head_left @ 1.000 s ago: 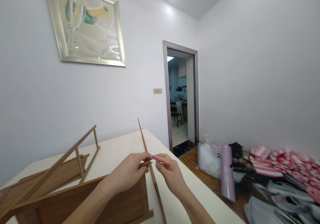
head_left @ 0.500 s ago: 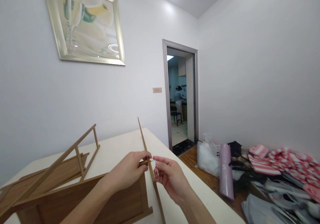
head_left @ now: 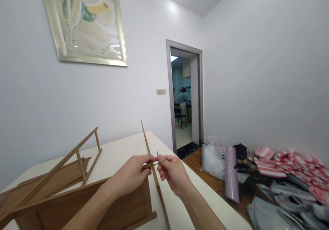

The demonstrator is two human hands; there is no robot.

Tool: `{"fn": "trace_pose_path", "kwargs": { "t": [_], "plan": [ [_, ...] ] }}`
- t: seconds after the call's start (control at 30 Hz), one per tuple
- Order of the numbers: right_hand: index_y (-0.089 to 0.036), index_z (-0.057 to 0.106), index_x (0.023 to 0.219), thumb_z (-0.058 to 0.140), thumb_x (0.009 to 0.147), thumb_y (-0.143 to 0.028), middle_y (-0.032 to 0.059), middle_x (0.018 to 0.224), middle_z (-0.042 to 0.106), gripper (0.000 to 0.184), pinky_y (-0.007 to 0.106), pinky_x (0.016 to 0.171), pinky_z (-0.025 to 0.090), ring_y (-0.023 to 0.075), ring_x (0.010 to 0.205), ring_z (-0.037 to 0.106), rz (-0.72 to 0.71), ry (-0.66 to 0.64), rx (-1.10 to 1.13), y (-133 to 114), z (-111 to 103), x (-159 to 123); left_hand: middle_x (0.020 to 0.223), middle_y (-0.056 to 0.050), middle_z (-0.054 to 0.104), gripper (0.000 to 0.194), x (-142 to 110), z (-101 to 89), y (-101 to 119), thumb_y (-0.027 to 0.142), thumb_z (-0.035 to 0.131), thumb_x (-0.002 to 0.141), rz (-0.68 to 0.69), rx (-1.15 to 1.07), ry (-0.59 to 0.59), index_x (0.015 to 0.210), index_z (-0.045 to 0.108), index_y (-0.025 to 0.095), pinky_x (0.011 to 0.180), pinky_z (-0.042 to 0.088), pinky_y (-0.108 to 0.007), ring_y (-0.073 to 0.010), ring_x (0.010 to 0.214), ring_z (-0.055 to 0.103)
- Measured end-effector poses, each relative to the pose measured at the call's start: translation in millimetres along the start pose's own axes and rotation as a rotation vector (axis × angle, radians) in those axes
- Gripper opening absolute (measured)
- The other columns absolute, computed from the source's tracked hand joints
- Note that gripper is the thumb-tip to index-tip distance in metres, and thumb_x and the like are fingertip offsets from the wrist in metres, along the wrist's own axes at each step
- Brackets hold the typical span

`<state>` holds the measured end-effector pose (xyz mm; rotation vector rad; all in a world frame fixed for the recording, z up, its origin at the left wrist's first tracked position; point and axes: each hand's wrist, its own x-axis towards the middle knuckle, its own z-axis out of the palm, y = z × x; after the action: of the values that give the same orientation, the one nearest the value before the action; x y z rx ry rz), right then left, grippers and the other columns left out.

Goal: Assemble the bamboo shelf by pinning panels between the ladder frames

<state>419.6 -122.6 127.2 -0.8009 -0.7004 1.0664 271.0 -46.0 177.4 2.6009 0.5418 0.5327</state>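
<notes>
My left hand (head_left: 130, 175) is closed around the joint where a short wooden rail meets a long, narrow wooden strip (head_left: 157, 186). Right beside it, my right hand (head_left: 171, 172) pinches a thin L-shaped hex key (head_left: 157, 153). The key's one arm points up past my fingertips, and its other arm reaches to the strip's right side at the joint. A screw head there is too small to make out. Below my left forearm lies a brown wooden panel (head_left: 128, 202) with a frame edge.
An open wooden frame (head_left: 58, 162) stands tilted over another panel (head_left: 48, 180) on the white table (head_left: 117, 146). To the right, a pink roll (head_left: 231, 175), plastic bags (head_left: 213, 161) and pink striped cloth (head_left: 290, 163) lie on the floor. Beyond the doorway, a person (head_left: 182, 101) stands near a chair (head_left: 178, 113).
My right hand has turned the hex key, so its free arm has swung from pointing down to pointing up. My left hand keeps its hold on the joint.
</notes>
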Motion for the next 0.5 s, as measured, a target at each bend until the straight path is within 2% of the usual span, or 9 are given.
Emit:
{"fn": "trace_pose_path", "kwargs": {
  "t": [0.07,0.17,0.33,0.5],
  "plan": [
    [-0.010,0.066,0.068,0.080,0.069,-0.040,-0.0079,0.044,0.049,0.033,0.012,0.031,0.027,0.0008,0.035,0.037,-0.023,0.051,-0.055,3,1,7,0.084,0.003,0.070,0.027,0,0.4,0,0.011,0.047,0.078,-0.003,0.020,-0.011,0.094,0.064,0.024,0.068,0.041,-0.023,-0.0143,0.073,0.060],
    [-0.015,0.058,0.062,0.075,0.074,-0.036,-0.0090,0.042,0.047,0.029,0.014,0.030,0.024,0.0023,0.033,0.033,-0.004,0.091,-0.118,5,2,16,0.084,0.003,0.070,0.030,1,1.0,-1,0.011,0.045,0.078,-0.001,0.022,-0.029,0.096,0.064,0.024,0.067,0.041,-0.023,-0.0138,0.071,0.060],
    [-0.017,0.054,0.064,0.064,0.077,-0.026,-0.0077,0.041,0.046,0.019,0.016,0.030,0.018,0.0042,0.032,0.030,0.169,0.056,-0.171,5,2,20,0.090,0.001,0.072,0.037,1,0.4,0,0.011,0.046,0.078,0.003,0.003,-0.011,0.106,0.066,0.024,0.073,0.043,-0.024,-0.0156,0.079,0.063],
    [-0.019,0.045,0.064,0.055,0.089,-0.026,-0.0121,0.043,0.036,0.028,0.016,0.031,0.013,0.0024,0.033,0.024,0.219,0.129,-0.205,5,4,23,0.088,0.003,0.072,0.038,-1,-1.1,2,0.012,0.046,0.079,0.003,0.034,-0.006,0.107,0.066,0.028,0.072,0.043,-0.025,-0.0153,0.076,0.063]
  ]
}}
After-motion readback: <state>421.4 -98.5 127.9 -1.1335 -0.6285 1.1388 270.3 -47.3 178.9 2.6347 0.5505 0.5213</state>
